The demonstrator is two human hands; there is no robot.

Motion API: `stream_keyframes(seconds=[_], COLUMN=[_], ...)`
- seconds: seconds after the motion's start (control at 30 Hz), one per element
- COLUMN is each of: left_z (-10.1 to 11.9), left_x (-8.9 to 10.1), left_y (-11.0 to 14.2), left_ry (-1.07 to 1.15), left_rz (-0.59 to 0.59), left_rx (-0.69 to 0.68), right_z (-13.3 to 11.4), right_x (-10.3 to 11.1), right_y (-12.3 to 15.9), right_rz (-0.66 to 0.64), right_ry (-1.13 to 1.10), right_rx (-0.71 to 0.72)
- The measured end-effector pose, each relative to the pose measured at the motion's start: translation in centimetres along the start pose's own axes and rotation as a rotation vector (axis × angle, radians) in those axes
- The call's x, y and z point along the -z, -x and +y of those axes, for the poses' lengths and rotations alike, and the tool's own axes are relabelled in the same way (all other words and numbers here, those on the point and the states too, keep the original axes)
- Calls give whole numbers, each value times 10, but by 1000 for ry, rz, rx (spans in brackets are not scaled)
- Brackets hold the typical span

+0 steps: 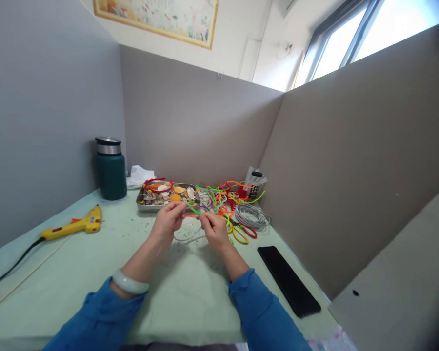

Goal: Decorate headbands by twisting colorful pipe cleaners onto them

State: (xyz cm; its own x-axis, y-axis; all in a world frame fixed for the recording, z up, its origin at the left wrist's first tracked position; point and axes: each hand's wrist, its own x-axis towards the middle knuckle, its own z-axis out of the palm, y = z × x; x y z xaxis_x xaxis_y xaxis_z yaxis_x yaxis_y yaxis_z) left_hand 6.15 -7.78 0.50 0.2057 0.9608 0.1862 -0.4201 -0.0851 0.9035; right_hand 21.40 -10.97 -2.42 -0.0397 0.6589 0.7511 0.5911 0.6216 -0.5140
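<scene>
A green pipe cleaner (pixel 193 209) stretches between my two hands above the table. My left hand (pixel 168 222) pinches its left end, and my right hand (pixel 214 229) has its fingers closed around the other end. Just behind my left hand stands a metal tray (pixel 149 208) of shells and small decorations, with a red pipe cleaner ring (pixel 172 185) on top. Beyond my right hand lies a tangle of coloured pipe cleaners (pixel 223 195). Scissors with red and yellow handles (pixel 247 233) and a coil of grey cord (pixel 250 216) are beside it.
A yellow glue gun (pixel 76 225) with a black cable and a thin wooden stick (pixel 32 270) lie at left. A green flask (pixel 111 170) stands behind them, near white tissue (pixel 141 174). A black phone (pixel 289 280) lies at right. Grey partitions (pixel 197 122) enclose the table.
</scene>
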Motion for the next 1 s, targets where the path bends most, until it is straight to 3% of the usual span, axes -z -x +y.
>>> stream_keyframes(seconds=[0.2,0.53,0.83,1.0], left_z=[2,1,6,10], left_x=[1,-4,-7,-6], left_y=[1,4,11,14], left_ry=[-49,-269,-329,-366], left_rz=[-34,31,-51,-156], left_rx=[-1,-120,-185,-218], right_z=[3,6,11,11], right_x=[5,17,20,27], right_y=[-1,-6,-8,-9], right_rz=[71,217,106,14], right_ry=[11,83,126,74], right_rx=[34,71,114,132])
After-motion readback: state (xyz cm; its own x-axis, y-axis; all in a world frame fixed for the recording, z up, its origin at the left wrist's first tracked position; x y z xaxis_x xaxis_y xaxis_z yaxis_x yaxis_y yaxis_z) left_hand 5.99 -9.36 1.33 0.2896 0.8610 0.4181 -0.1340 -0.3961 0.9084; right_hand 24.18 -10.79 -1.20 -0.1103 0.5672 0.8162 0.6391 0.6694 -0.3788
